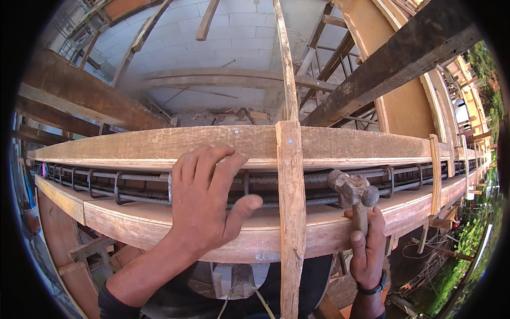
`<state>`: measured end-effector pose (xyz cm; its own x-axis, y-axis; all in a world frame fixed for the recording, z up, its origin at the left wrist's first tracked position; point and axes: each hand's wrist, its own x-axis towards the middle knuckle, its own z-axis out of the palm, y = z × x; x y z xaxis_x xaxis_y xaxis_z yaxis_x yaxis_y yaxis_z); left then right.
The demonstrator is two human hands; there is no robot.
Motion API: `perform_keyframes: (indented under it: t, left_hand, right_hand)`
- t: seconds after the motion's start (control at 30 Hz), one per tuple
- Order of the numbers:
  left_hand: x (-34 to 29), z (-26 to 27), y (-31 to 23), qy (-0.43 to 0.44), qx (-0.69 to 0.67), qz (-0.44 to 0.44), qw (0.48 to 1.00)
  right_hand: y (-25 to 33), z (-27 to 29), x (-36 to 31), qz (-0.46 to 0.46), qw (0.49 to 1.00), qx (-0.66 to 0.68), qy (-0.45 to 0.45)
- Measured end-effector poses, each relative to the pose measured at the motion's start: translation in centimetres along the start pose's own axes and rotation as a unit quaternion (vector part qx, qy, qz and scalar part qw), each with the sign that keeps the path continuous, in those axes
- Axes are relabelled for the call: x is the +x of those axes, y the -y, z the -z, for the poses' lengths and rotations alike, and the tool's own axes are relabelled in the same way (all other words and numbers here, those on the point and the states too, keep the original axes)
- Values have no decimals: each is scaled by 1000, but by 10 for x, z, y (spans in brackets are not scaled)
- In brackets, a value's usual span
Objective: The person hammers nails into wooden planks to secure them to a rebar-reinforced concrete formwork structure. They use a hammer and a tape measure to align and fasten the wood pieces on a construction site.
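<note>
In the head view, some bits are hard to see. The left hand (204,196) covers part of the steel bars (264,179) behind it, and I cannot tell if it touches them or just sits over them. Its fingers are spread and hold nothing. The right hand (367,244) has its fingers wrapped around the handle of a hammer (353,189). The hammer is just to the right of the wooden strip (291,212), with its head up over the gap, and it hides some steel too. The low end of the handle is tucked inside the fist. Both arms get cut off by the bottom edge, and so does the wooden strip. A dark band (373,287) goes around the right wrist. Things far off on the left side are small and blurry.

The long gap has two wooden edges: the far board (340,143) and the near board (127,220). They bend like a bow in this round view. The gap is narrow, and the steel bars and their loops take up much of it. The wooden strip crosses over both boards and stands between the two hands. To the right, the gap runs on to a thinner strip (435,175). Past the far board, there is a big open space that drops down beside a grey block wall (239,40).
</note>
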<state>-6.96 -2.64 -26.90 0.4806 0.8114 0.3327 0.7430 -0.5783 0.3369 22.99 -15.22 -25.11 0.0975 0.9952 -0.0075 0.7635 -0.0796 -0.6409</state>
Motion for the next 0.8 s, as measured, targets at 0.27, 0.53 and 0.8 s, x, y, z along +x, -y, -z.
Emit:
perform_keyframes:
  t: [0.27,0.53,0.8]
  left_hand:
    - [-86,23,-102,55,-133,119,982]
    - [-132,-15,-156,189,-570,448,662]
    - [-148,-46,-191,124,-777,548,283]
  right_hand:
    - [-6,-1,-7,-4,1000,31,3]
    - [-5,-3,-6,-11,998,56,1]
    - [-6,-1,-4,16,1000,25,-4]
